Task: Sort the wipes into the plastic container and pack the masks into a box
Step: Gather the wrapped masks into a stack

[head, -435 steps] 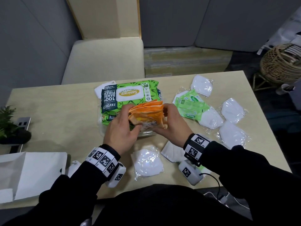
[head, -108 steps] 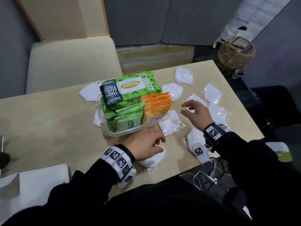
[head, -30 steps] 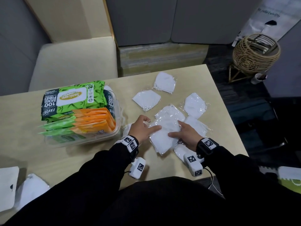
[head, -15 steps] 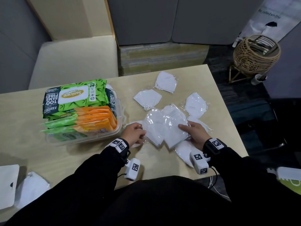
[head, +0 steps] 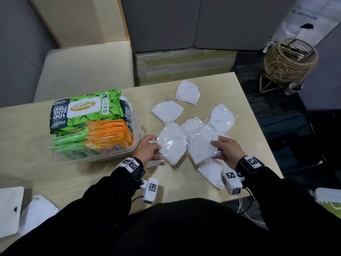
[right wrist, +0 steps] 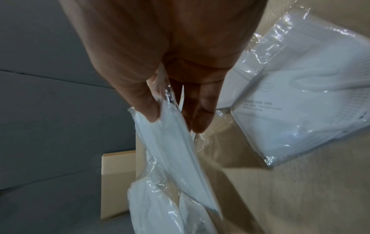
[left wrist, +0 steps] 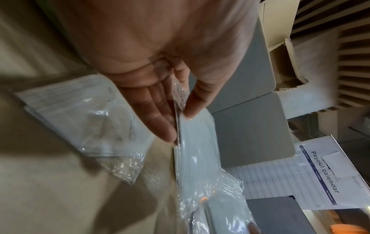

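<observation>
My left hand pinches the edge of a bagged white mask, thumb against fingers on the mask. My right hand pinches a second bagged mask the same way. Both masks are lifted a little above the table. Several more bagged masks lie around them, among them one at the far edge and one under my right wrist. The clear plastic container on the left holds green and orange wipe packs.
A white box and another mask lie at the table's near left corner. A beige chair stands behind the table. A wicker basket sits on the floor past the right edge.
The two masks once pressed together under my hands have been drawn apart, one in each hand. The container, earlier in front of me, sits further left.
</observation>
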A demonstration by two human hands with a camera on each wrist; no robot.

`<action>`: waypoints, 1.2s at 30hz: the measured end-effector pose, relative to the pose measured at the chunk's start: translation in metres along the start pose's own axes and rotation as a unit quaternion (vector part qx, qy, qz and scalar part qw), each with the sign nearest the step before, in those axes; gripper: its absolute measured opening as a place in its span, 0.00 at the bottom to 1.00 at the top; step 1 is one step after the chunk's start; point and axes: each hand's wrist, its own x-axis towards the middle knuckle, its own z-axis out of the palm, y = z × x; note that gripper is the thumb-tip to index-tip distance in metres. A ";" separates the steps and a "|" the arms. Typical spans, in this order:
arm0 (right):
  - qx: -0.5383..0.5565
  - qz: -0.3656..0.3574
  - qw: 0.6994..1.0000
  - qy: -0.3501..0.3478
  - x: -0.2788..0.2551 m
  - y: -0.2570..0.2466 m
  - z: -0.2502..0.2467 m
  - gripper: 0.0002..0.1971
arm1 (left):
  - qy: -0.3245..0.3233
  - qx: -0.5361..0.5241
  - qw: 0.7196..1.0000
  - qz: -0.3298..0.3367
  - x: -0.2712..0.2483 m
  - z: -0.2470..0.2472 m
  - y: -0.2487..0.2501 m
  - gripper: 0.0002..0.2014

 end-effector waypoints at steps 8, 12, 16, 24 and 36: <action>-0.001 0.007 1.000 -0.021 0.000 0.004 0.008 0.04 | -0.025 -0.003 1.000 0.011 -0.003 0.006 -0.001 0.14; 0.014 0.038 0.999 -0.030 0.006 0.005 0.013 0.02 | -0.036 0.002 0.999 0.027 -0.004 0.012 0.001 0.13; 0.042 0.044 0.998 -0.014 0.007 0.005 0.014 0.04 | -0.033 -0.004 0.998 0.045 -0.004 0.017 0.005 0.13; 0.033 0.019 0.999 0.005 0.004 0.006 0.011 0.08 | 0.051 0.017 0.989 0.136 -0.002 0.026 0.014 0.14; 0.074 0.004 0.996 -0.055 0.000 0.012 0.031 0.10 | -0.119 0.411 0.846 0.317 -0.010 0.070 -0.002 0.20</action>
